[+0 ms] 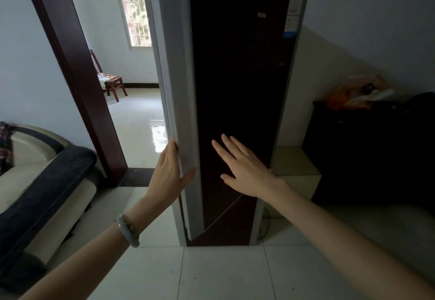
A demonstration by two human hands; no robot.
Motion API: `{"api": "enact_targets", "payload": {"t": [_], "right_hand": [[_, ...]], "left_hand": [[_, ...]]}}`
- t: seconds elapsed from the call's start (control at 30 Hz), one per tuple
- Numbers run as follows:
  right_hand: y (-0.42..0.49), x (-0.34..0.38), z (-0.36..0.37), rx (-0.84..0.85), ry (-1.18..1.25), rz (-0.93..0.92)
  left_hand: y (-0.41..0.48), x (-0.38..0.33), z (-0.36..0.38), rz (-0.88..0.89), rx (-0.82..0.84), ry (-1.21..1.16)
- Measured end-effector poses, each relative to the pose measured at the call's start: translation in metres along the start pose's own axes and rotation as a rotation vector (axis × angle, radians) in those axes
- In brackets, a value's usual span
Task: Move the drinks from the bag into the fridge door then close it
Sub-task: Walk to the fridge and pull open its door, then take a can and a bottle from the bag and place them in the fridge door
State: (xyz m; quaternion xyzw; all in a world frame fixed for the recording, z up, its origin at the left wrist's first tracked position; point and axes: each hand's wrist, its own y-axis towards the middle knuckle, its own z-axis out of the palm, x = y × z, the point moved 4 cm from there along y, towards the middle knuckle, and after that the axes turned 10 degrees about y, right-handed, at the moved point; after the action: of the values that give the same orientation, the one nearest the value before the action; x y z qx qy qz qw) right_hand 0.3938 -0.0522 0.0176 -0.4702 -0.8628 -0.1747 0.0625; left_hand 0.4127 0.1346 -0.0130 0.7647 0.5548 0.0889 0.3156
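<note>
A tall fridge with a dark front door [240,87] and a grey side edge [179,87] stands straight ahead; the door looks shut or nearly shut. My left hand [169,172] lies along the grey left edge, fingers behind it and thumb on the front. My right hand [242,163] rests flat on the dark door with fingers spread, holding nothing. An orange plastic bag [355,94] sits on a dark cabinet to the right. No drinks are visible.
A dark cabinet [367,153] stands right of the fridge, with a low pale ledge [296,170] between them. A sofa [42,182] fills the left. A dark wooden door frame [77,76] opens onto a room with a wooden chair [110,80].
</note>
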Motion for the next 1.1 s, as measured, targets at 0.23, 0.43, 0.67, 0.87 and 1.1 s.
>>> {"api": "enact_targets", "payload": {"t": [0.23, 0.43, 0.67, 0.87, 1.1], "right_hand": [[-0.08, 0.001, -0.009, -0.082, 0.168, 0.101], [-0.142, -0.016, -0.024, -0.257, 0.1, 0.23], [-0.202, -0.028, -0.048, -0.469, -0.332, 0.278], [-0.211, -0.053, -0.048, -0.346, -0.582, 0.287], [-0.207, -0.093, -0.071, -0.323, -0.587, 0.419]], "left_hand": [[-0.039, -0.069, 0.003, 0.313, -0.008, 0.217], [-0.048, -0.137, 0.018, 0.587, 0.002, 0.18], [-0.041, -0.203, 0.03, 0.747, -0.005, -0.016], [-0.003, -0.199, 0.042, 0.615, -0.027, 0.003], [0.067, -0.202, 0.075, 0.602, -0.033, 0.028]]}}
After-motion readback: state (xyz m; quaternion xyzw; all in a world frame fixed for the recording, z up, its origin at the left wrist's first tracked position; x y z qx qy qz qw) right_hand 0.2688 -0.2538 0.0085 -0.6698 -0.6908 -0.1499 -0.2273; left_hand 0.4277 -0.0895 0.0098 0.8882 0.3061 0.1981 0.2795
